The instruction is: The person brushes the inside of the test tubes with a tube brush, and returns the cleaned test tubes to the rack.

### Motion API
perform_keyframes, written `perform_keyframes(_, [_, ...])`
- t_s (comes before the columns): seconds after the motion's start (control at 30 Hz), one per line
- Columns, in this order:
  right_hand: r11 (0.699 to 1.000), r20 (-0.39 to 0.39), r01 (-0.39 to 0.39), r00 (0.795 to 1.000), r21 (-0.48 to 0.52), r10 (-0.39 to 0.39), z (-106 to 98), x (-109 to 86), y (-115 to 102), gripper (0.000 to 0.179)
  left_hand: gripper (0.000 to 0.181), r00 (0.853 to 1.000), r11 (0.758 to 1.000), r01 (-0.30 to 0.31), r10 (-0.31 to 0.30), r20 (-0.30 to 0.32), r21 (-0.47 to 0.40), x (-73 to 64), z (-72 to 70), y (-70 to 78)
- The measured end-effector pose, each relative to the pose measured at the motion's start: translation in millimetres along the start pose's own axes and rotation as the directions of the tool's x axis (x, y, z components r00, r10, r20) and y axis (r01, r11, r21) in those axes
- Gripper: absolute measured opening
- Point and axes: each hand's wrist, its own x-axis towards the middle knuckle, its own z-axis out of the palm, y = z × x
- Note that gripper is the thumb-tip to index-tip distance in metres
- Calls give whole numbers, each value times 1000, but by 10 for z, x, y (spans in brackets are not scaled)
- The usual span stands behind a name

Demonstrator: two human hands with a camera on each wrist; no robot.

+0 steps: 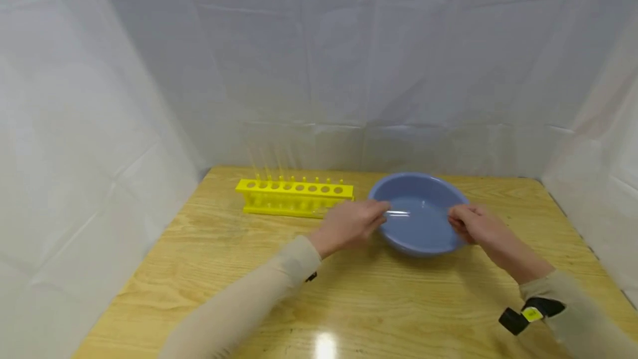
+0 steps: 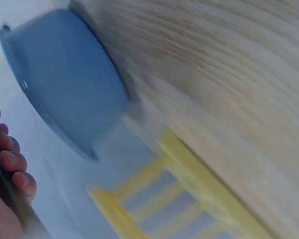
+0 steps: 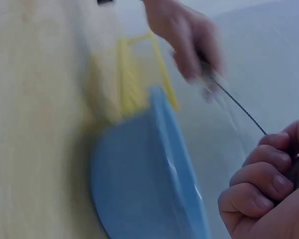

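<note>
My left hand [image 1: 349, 221] grips a clear glass test tube [image 1: 399, 213], held lengthwise above the near left part of a blue basin [image 1: 421, 231]. The fingers of my right hand [image 1: 478, 229] are curled round the thin twisted-wire handle of a test tube brush [image 3: 241, 108]. In the right wrist view the wire runs from my right hand to the tube at my left hand. Dark bristles show blurred inside the tube within the left grip [image 2: 22, 211]. Most of the tube is hidden by the left fingers.
A yellow test tube rack [image 1: 294, 186] stands left of the basin, with a few clear tubes upright at its left end. Both are near the back of the wooden table [image 1: 209, 270]. White sheeting [image 1: 339, 71] hangs behind and at the sides.
</note>
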Motion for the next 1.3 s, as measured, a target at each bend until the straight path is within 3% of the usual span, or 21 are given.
perform_keyframes(0.13, [998, -43, 52, 998, -38, -54, -317, -116, 128, 47, 28, 995, 995, 96, -95, 31, -17, -170, -25, -170])
perform_keyframes(0.27, [991, -28, 74, 997, -112, -77, -449, -171, 169, 52, 28, 999, 999, 44, -44, 6, -27, -222, -29, -227])
perform_keyframes(0.5, [979, -43, 101, 993, -177, -110, -514, -230, 182, 48, 27, 999, 999, 6, -7, -36, -33, -214, -11, -207])
perform_keyframes(0.77, [978, -30, 109, 993, -176, -116, -587, -286, 209, 50, 28, 998, 999, -11, 9, -66, -37, -206, -5, -194])
perform_keyframes(1.0, [982, -26, 119, 992, -145, -124, -676, -321, 250, 34, 30, 998, 999, 6, -8, -63, -38, -201, -30, -170])
perform_keyframes(1.1, [971, -5, 175, 984, -166, -178, -686, -318, 248, 35, 30, 998, 999, 12, -15, -60, -39, -197, -43, -162])
perform_keyframes(1.3, [922, -21, 206, 974, -328, -226, -602, -276, 181, 33, 29, 999, 1000, 17, -18, -48, -27, -199, -54, -144])
